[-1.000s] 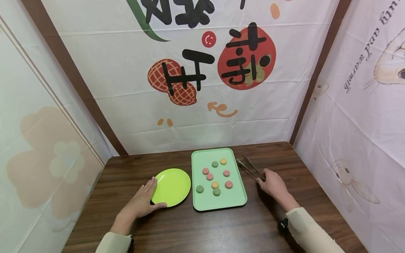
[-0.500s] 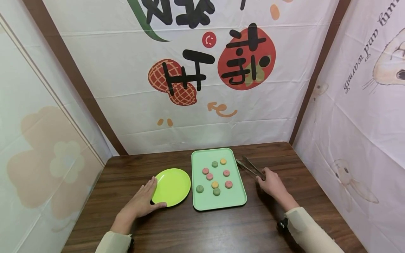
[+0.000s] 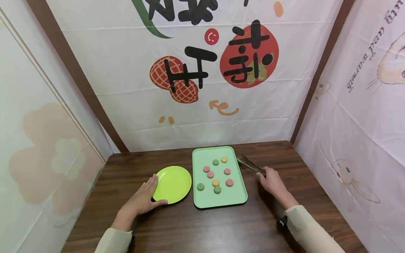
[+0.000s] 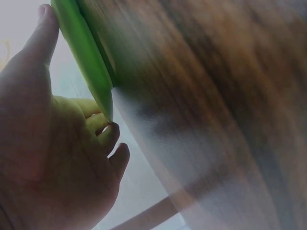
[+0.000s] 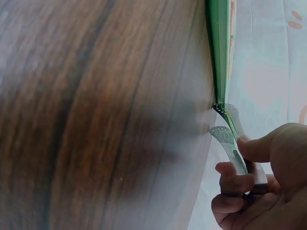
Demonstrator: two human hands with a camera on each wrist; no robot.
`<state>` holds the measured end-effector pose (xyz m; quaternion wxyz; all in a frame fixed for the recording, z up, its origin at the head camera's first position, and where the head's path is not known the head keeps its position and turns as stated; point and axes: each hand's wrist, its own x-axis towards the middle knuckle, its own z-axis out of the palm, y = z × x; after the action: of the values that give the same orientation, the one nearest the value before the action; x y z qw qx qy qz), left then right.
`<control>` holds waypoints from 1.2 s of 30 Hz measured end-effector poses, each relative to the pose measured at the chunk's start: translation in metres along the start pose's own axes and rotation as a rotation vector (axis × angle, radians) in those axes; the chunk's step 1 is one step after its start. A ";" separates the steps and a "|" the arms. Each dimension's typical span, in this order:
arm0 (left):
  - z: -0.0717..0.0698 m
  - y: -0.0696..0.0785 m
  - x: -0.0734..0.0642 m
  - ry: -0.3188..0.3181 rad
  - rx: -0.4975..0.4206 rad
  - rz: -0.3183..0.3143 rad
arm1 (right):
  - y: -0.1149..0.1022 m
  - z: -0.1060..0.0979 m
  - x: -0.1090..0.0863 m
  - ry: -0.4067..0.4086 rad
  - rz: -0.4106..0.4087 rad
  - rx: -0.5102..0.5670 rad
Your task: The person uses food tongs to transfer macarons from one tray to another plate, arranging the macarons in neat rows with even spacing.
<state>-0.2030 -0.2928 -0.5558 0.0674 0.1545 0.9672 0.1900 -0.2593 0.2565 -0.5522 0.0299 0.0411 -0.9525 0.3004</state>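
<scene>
Head view: a person's left hand rests at the left side of a bright yellow-green plate, fingers loose and stretched along the rim, thumb spread to the near edge. From the left wrist, I see the thumb and fingertips touching that rim. The right hand grips some metal tongs, with its thumb on one side and its fingers curled on the other. Their two tips have tiny holes and stand apart. They are just beside the right edge of a light green tray, but I can't tell if they touch it. The tray lies on a brown wooden table, with the plate close by on its left. On the tray are nine little round cookies: four pink cookies, three green cookies and two yellow cookies. Two pink ones sit close together, and one yellow one is right behind a green one near the front. Behind the table hangs a white cloth with big black marks and red pictures.
</scene>
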 end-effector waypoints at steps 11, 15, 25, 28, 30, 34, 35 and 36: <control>-0.003 0.002 0.005 -0.010 0.005 -0.005 | -0.005 -0.008 0.000 0.077 -0.015 0.024; -0.003 0.004 0.004 -0.019 0.011 -0.007 | -0.009 -0.007 0.000 0.083 -0.045 0.041; -0.006 0.007 0.007 -0.040 -0.009 -0.024 | -0.020 -0.003 0.006 0.001 -0.094 0.104; -0.005 0.006 0.005 -0.043 -0.013 -0.027 | -0.021 0.001 0.008 -0.036 -0.101 0.104; -0.004 0.005 0.003 -0.045 -0.015 -0.030 | -0.021 0.004 0.010 -0.054 -0.105 0.098; -0.003 0.005 0.001 -0.038 -0.018 -0.031 | -0.024 0.009 0.012 -0.067 -0.117 0.085; -0.003 0.005 0.001 -0.037 -0.021 -0.031 | -0.024 0.010 0.013 -0.071 -0.116 0.080; -0.003 0.005 0.001 -0.038 -0.023 -0.032 | -0.025 0.011 0.013 -0.074 -0.113 0.077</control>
<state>-0.2034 -0.2886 -0.5515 0.0903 0.1417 0.9658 0.1972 -0.2706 0.2292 -0.5456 0.0098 0.1072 -0.9368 0.3328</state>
